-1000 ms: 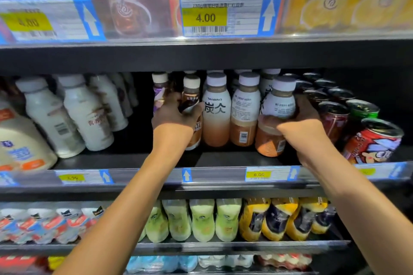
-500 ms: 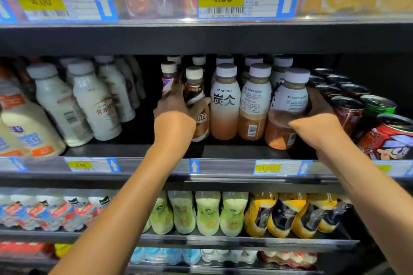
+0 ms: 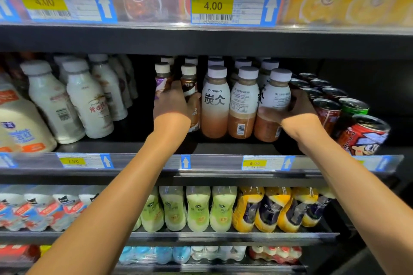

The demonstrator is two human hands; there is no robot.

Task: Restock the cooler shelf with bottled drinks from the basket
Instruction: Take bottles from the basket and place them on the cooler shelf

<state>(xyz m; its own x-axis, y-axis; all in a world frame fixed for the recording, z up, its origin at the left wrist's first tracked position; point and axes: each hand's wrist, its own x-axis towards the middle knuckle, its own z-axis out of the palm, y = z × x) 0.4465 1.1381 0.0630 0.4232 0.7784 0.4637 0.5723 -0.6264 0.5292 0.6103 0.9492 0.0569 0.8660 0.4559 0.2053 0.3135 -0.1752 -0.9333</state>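
Both hands reach onto the middle cooler shelf (image 3: pixel 223 148). My left hand (image 3: pixel 171 102) grips a slim brown coffee bottle (image 3: pixel 189 83) with a cream cap; a purple-labelled bottle (image 3: pixel 161 78) stands just left of it. My right hand (image 3: pixel 298 110) holds the rightmost white-and-brown Tanbing bottle (image 3: pixel 276 96), thumb across its front and fingers behind it. Two more Tanbing bottles (image 3: pixel 215 100) stand upright between the hands, with further rows behind. The basket is out of view.
White milk bottles (image 3: pixel 87 100) fill the shelf's left; a dark gap lies between them and my left hand. Open-topped cans (image 3: pixel 328 111) crowd the right. The upper shelf edge with price tags (image 3: pixel 234 4) hangs low overhead. Lower shelves hold green and yellow bottles (image 3: pixel 199 207).
Both hands have stayed on their bottles. The rightmost Tanbing bottle, tilted one second ago, now stands nearly upright beside the others. The camera has shifted slightly.
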